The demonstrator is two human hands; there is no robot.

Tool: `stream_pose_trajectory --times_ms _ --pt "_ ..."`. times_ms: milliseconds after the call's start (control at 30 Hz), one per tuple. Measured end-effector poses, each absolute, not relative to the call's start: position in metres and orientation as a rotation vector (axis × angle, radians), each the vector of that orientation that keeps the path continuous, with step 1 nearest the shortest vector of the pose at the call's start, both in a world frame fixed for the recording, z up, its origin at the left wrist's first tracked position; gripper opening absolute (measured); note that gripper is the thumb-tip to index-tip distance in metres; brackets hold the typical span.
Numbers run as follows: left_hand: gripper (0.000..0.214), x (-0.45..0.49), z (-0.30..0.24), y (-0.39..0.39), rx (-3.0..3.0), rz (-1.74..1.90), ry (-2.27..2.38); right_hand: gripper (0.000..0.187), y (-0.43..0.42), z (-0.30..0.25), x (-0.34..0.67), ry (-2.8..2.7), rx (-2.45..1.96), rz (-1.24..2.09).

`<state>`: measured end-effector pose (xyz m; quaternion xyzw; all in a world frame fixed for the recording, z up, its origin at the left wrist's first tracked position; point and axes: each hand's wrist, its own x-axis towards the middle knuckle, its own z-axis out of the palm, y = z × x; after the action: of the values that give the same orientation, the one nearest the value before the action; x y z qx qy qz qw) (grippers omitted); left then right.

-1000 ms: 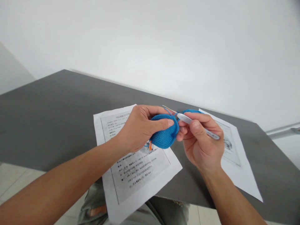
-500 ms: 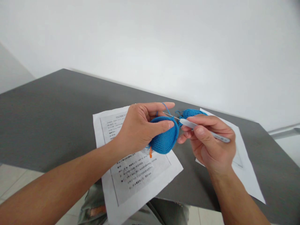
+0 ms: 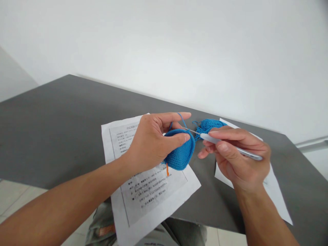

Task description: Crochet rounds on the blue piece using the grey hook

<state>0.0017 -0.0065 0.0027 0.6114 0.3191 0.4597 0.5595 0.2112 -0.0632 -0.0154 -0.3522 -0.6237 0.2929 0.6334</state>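
My left hand [image 3: 153, 141] pinches a round blue crochet piece [image 3: 181, 153] between thumb and fingers, with the blue yarn strand looped over its raised forefinger. An orange marker thread [image 3: 167, 169] hangs from the piece's lower edge. My right hand [image 3: 237, 153] is closed round a crochet hook [image 3: 230, 146] with a pale grey handle; the thin metal tip points left and reaches the top edge of the piece. A blue yarn ball [image 3: 208, 125] lies on the table just behind the hook.
Two printed paper sheets lie on the grey table [image 3: 58, 126]: one [image 3: 146, 188] under my left hand, overhanging the near edge, and another [image 3: 275, 191] under my right hand. A white wall stands behind the table. My lap shows below the table edge.
My right hand has drawn the hook to the right, away from the piece, so more of the metal shaft shows. My left forefinger has lifted with the yarn over it.
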Motion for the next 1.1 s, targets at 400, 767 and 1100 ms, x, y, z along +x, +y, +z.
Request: stream_pose_trajectory --times_ms 400,767,1100 --pt "0.046 0.003 0.001 -0.007 1.431 1.108 0.792 0.016 -0.064 -0.014 0.222 -1.536 -0.826 0.602" --pt "0.042 0.004 0.001 -0.007 1.49 1.141 0.823 0.024 -0.066 -0.009 0.223 -1.675 -0.843 0.367" --pt "0.042 0.007 0.003 -0.011 1.497 1.212 0.917 0.042 -0.067 -0.006 0.22 -1.786 -0.906 0.17"
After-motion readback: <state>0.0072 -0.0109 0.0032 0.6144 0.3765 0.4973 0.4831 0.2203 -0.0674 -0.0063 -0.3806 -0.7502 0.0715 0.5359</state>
